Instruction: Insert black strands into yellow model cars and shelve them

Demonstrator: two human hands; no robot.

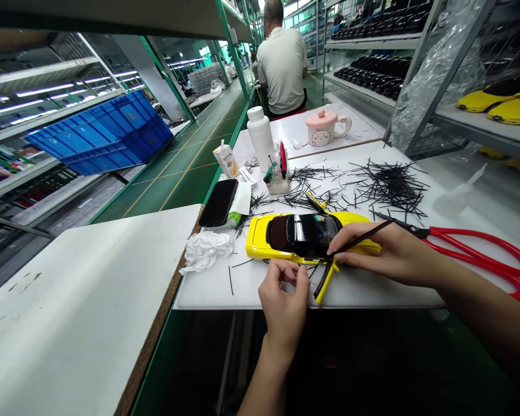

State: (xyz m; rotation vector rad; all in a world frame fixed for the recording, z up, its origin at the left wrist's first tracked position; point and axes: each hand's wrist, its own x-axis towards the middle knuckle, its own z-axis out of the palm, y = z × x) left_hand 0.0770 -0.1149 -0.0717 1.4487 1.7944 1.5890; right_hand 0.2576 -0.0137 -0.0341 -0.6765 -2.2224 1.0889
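Note:
A yellow model car [260, 234] with a black roof lies on the white work board [372, 292], its near door hanging open. My right hand [387, 251] rests on the car's right end, pinching a thin black strip [364, 236] that slants up to the right. My left hand [283, 294] is at the near side of the car by the open door [324, 282], thumb and fingers pinched together on something too small to make out.
Several loose black strips [390, 182] lie behind the car. Red-handled scissors [481, 257] lie at right. A crumpled white cloth [205, 249], a phone [219, 202], a white bottle [261, 136] and a pink mug [323, 127] stand nearby. A person [281, 60] sits ahead.

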